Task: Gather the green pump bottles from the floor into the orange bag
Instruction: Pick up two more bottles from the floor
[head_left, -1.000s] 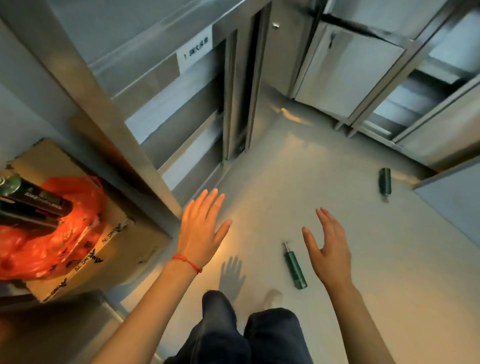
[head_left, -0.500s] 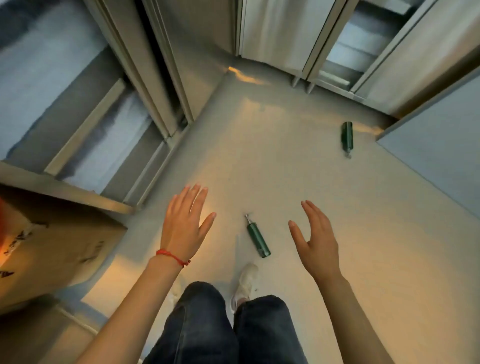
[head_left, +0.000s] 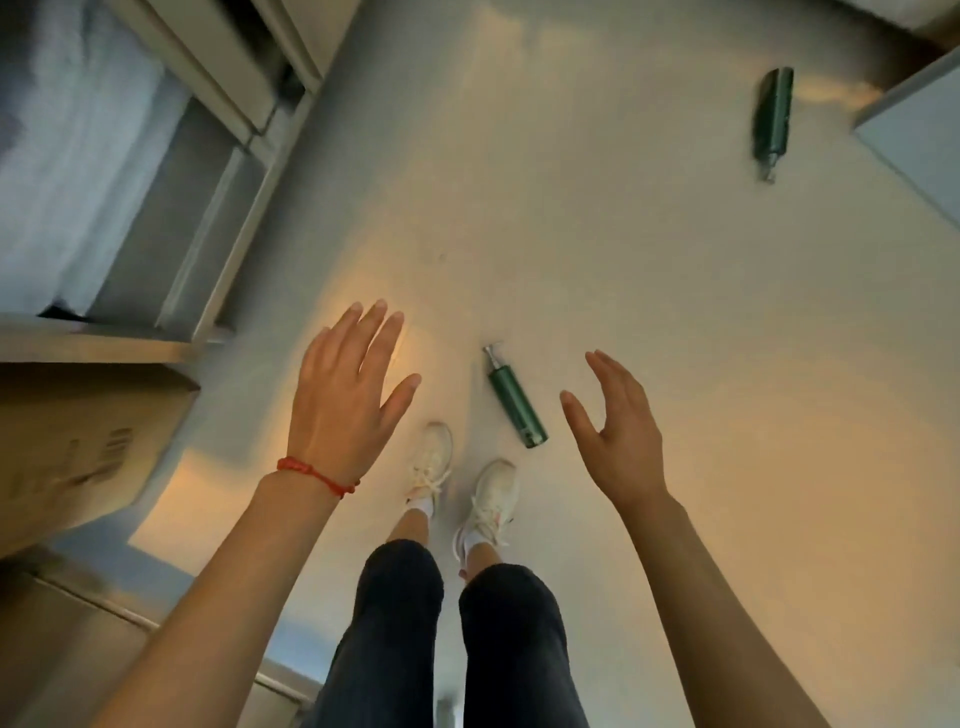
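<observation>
A: Item one. We log a dark green cylindrical pump bottle with a silver pump head (head_left: 516, 404), lying flat on the pale grey smooth floor (head_left: 597, 270). Its pump end points away from us and up-left; its base sits just ahead of our white lace-up trainers (head_left: 485, 496).

B: Agreed. Item two, a second dark green pump bottle (head_left: 773, 119), also on its side, far off to the upper right, well apart from the first. Its pump end points toward us. It lies near the corner of a pale blue-grey panel (head_left: 914, 135).

A: Hands next. Our left hand (head_left: 345, 400) hovers palm down, fingers spread and loose, holding nothing. A thin red cord bracelet (head_left: 317, 475) circles its wrist.

B: Our right hand (head_left: 621, 436) is likewise empty, fingers splayed and slightly curled, thumb out toward the nearer bottle. The nearer bottle lies between the two hands in the view; neither touches it.

A: Surroundings. A brown cardboard box with black printing (head_left: 78, 441) sits at the left edge. Behind it, brushed stainless-steel cabinet frames and shelving (head_left: 208, 171) run along the left side.

B: Dark blue trousers (head_left: 457, 634) cover our legs at the bottom centre, ankles bare above the trainers.

A: We find no orange bag in this view, so its place goes unrecorded.
</observation>
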